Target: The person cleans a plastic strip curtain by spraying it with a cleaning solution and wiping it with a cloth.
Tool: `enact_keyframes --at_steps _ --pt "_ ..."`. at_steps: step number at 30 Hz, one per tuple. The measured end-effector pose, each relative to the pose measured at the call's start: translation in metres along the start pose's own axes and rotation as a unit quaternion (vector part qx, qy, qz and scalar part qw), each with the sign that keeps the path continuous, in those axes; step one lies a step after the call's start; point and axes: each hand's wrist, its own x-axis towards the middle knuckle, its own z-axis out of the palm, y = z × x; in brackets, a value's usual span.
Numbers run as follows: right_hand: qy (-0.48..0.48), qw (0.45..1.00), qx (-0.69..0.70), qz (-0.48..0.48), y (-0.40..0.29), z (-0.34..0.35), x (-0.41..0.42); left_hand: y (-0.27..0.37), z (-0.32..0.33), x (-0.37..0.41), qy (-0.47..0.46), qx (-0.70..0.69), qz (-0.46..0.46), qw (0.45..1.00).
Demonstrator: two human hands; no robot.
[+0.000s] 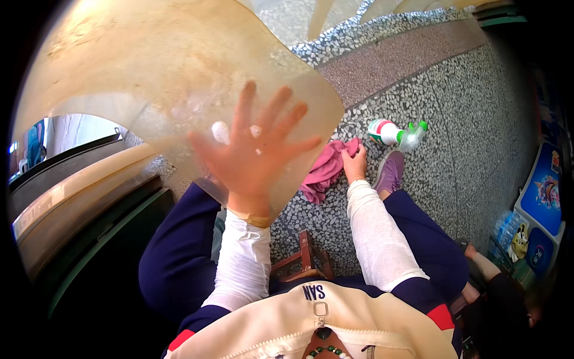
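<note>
My left hand (251,143) is spread flat beneath a translucent yellowish plastic sheet (148,63) and shows through it. Small blobs of white foam (220,132) sit on the sheet over the hand. Brownish stains mark the sheet's upper part. Down near the floor, my right hand (355,164) grips the edge of a crumpled pink cloth (329,164). A spray bottle (383,131) with a clear and green trigger head lies on its side just beyond that hand, by the purple shoe (391,170).
Speckled terrazzo floor (448,134) spreads ahead, crossed by a brownish band (403,51). A wooden stool (306,251) is under me. Dark green panels (116,238) stand at left. Bottled water packs (506,229) and a blue printed box (542,184) are at right, near another person's arm (484,262).
</note>
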Motion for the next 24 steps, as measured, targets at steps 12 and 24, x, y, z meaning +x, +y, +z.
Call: enact_keyframes --at_steps 12,24 --pt "-0.276 0.886 0.369 0.046 -0.083 -0.113 -0.044 -0.007 0.055 -0.022 -0.072 -0.047 0.045 0.995" --pt "-0.135 0.639 0.712 -0.259 -0.188 -0.379 -0.166 -0.010 0.086 -0.078 -0.136 -0.059 -0.031 0.988"
